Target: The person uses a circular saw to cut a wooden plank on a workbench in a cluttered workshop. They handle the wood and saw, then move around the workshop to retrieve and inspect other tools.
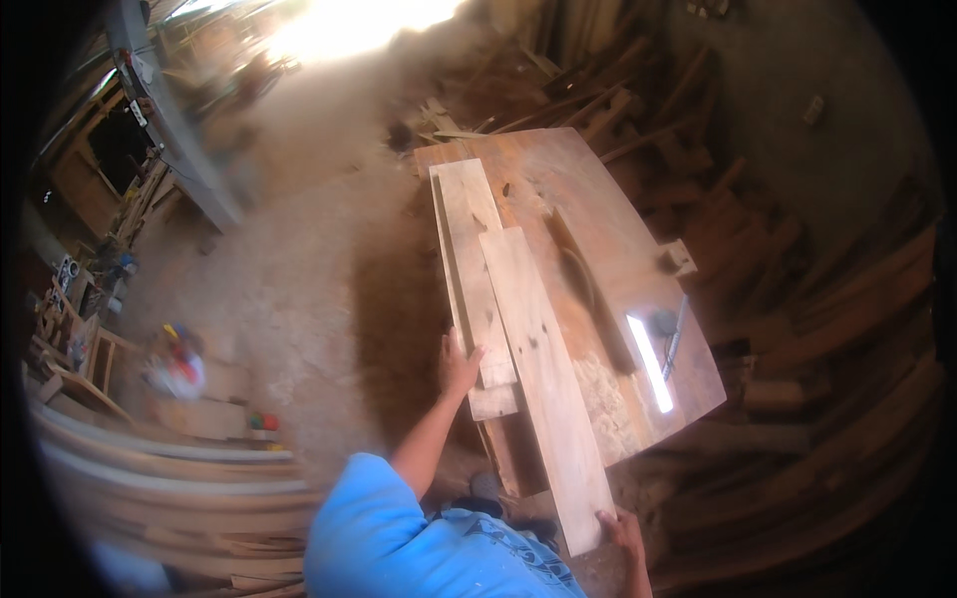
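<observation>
L hand (461, 365) spread flat on left edge of shorter plank (477, 269); R hand (623, 531) grips near end of long plank (543, 379), overhanging workbench (638, 249) near edge w/ sawdust (606, 399)

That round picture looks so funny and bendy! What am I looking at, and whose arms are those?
The picture comes from a small camera worn on a person's head, looking down. Its lens sees very wide, so straight edges bend near the rim. The arms belong to the person wearing it.

You see a wooden workbench in a workshop with a dusty floor. Long wooden planks lie on the bench. The left hand rests on the side of the left plank. The right hand holds the near end of the top plank. There is also sawdust on the bench and scrap wood piled behind it.
</observation>
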`<act>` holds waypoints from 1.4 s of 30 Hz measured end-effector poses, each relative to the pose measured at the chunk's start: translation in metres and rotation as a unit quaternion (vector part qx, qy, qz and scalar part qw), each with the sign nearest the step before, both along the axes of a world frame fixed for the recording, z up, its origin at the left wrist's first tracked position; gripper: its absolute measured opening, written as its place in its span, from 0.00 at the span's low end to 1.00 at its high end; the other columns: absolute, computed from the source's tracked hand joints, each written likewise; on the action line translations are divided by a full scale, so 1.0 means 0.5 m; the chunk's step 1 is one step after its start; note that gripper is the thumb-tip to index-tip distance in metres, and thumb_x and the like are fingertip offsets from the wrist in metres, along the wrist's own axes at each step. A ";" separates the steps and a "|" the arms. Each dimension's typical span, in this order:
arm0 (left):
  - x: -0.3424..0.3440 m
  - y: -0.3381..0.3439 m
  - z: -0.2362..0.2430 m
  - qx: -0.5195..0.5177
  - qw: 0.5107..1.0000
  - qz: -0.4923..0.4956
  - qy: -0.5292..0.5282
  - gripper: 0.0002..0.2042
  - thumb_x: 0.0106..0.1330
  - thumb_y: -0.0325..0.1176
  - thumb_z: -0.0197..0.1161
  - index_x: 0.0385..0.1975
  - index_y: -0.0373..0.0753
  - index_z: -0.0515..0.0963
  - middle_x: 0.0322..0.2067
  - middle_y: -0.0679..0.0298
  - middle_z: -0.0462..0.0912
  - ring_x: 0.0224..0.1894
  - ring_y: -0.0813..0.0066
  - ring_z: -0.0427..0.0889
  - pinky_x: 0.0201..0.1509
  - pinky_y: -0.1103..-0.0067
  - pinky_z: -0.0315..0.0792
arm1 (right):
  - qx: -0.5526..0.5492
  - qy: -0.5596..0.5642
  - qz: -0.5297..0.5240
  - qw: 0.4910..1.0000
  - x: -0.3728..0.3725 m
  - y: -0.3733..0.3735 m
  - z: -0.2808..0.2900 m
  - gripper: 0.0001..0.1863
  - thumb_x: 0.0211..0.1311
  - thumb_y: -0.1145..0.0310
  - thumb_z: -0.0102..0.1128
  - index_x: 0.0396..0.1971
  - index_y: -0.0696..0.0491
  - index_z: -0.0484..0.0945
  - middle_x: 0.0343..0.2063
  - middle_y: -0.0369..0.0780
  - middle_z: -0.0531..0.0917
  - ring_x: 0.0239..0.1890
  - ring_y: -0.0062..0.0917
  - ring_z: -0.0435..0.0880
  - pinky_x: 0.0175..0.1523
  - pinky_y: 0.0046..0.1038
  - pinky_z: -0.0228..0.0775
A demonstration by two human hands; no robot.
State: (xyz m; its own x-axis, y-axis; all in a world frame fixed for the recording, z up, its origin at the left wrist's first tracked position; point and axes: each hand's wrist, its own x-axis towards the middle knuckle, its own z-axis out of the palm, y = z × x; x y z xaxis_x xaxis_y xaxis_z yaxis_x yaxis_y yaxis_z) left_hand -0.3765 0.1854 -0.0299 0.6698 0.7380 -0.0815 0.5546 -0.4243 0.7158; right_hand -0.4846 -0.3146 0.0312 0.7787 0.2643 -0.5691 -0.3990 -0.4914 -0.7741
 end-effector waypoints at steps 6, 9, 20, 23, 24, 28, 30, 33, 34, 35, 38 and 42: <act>-0.001 -0.068 -0.022 -0.019 0.995 0.037 -0.094 0.39 0.68 0.51 0.64 0.72 0.33 0.61 0.73 0.38 0.58 0.75 0.42 0.58 0.77 0.60 0.57 | -0.054 -0.092 0.076 0.991 0.178 0.203 -0.026 0.28 0.66 0.48 0.65 0.48 0.60 0.86 0.33 0.41 0.89 0.37 0.21 0.84 0.44 0.28 0.75; -0.012 -0.114 -0.022 -0.029 0.997 0.051 -0.049 0.37 0.70 0.51 0.61 0.72 0.33 0.62 0.75 0.39 0.53 0.76 0.41 0.56 0.77 0.60 0.56 | -0.056 -0.092 0.078 0.991 0.262 0.294 -0.038 0.28 0.66 0.46 0.65 0.47 0.60 0.86 0.32 0.44 0.89 0.35 0.27 0.85 0.42 0.33 0.76; -0.013 -0.115 -0.022 0.006 0.986 0.075 -0.151 0.29 0.75 0.46 0.56 0.66 0.27 0.70 0.70 0.36 0.63 0.73 0.41 0.62 0.75 0.62 0.59 | -0.174 -0.218 0.084 0.957 0.395 0.504 -0.073 0.42 0.71 0.36 0.48 0.50 0.69 0.78 0.36 0.63 0.85 0.35 0.50 0.89 0.45 0.46 0.80; -0.016 -0.105 -0.037 -0.062 0.975 0.101 -0.186 0.28 0.76 0.44 0.55 0.66 0.25 0.69 0.66 0.36 0.69 0.71 0.42 0.67 0.74 0.63 0.62 | -0.132 -0.078 0.062 0.986 0.393 0.543 -0.059 0.42 0.72 0.37 0.47 0.54 0.69 0.76 0.44 0.62 0.84 0.27 0.40 0.90 0.31 0.37 0.82; -0.017 -0.102 -0.041 -0.087 0.970 0.114 -0.199 0.28 0.77 0.44 0.54 0.66 0.25 0.69 0.65 0.36 0.71 0.70 0.43 0.69 0.73 0.64 0.63 | -0.140 -0.065 0.065 0.986 0.394 0.553 -0.057 0.43 0.70 0.38 0.51 0.55 0.71 0.74 0.39 0.62 0.86 0.31 0.46 0.90 0.36 0.41 0.83; -0.022 -0.086 -0.050 -0.057 0.985 0.080 -0.139 0.26 0.78 0.42 0.53 0.66 0.25 0.68 0.64 0.38 0.74 0.68 0.44 0.72 0.71 0.64 0.65 | -0.187 -0.125 0.164 0.960 0.396 0.548 -0.061 0.44 0.69 0.37 0.51 0.59 0.69 0.72 0.46 0.61 0.84 0.47 0.49 0.87 0.52 0.45 0.79; -0.024 -0.074 -0.057 -0.057 0.989 0.063 -0.125 0.26 0.79 0.41 0.53 0.67 0.26 0.67 0.65 0.39 0.72 0.68 0.47 0.73 0.71 0.64 0.65 | -0.193 -0.172 0.182 0.949 0.396 0.496 -0.067 0.44 0.68 0.37 0.53 0.62 0.66 0.70 0.51 0.58 0.83 0.55 0.50 0.83 0.57 0.47 0.76; -0.048 -0.059 -0.080 -0.012 0.996 0.064 -0.065 0.29 0.79 0.42 0.54 0.70 0.26 0.63 0.68 0.41 0.68 0.70 0.50 0.69 0.74 0.65 0.63 | -0.114 -0.180 0.147 0.966 0.365 0.335 -0.082 0.41 0.67 0.32 0.51 0.57 0.58 0.78 0.48 0.56 0.85 0.51 0.53 0.83 0.56 0.48 0.75; -0.064 -0.060 -0.093 -0.001 0.995 0.072 -0.066 0.29 0.79 0.42 0.55 0.70 0.27 0.63 0.69 0.42 0.68 0.69 0.50 0.70 0.73 0.65 0.64 | -0.120 -0.151 0.202 0.960 0.365 0.254 -0.091 0.39 0.68 0.32 0.50 0.43 0.59 0.84 0.40 0.56 0.86 0.46 0.54 0.85 0.51 0.50 0.74; -0.080 -0.057 -0.102 -0.059 0.991 0.087 -0.084 0.29 0.78 0.43 0.56 0.70 0.28 0.63 0.70 0.40 0.66 0.69 0.48 0.70 0.72 0.64 0.65 | -0.081 -0.201 0.223 0.951 0.358 0.159 -0.101 0.38 0.70 0.34 0.47 0.30 0.58 0.85 0.33 0.54 0.87 0.39 0.49 0.87 0.46 0.47 0.75; -0.168 -0.106 -0.145 0.027 0.991 0.118 -0.056 0.36 0.79 0.54 0.51 0.73 0.28 0.59 0.67 0.37 0.68 0.67 0.45 0.72 0.70 0.62 0.66 | -0.025 -0.037 0.264 0.963 0.429 -0.156 -0.137 0.26 0.70 0.43 0.57 0.33 0.52 0.89 0.27 0.44 0.88 0.29 0.33 0.87 0.38 0.35 0.78; -0.250 -0.256 -0.156 0.125 0.977 0.067 0.158 0.33 0.78 0.53 0.50 0.73 0.32 0.62 0.69 0.34 0.63 0.65 0.40 0.73 0.69 0.59 0.67 | -0.026 -0.080 -0.010 0.996 0.672 -0.477 -0.180 0.28 0.68 0.42 0.61 0.30 0.55 0.89 0.25 0.41 0.88 0.26 0.28 0.88 0.34 0.33 0.80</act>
State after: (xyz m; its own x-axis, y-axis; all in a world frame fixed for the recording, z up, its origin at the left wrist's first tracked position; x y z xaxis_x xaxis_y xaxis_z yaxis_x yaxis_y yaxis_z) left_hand -0.5017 0.0574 -0.1080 0.5367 0.8404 -0.0749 0.7934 -0.4725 0.3837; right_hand -0.1485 -0.5533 -0.0588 0.8653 0.2218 -0.4495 -0.2821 -0.5257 -0.8025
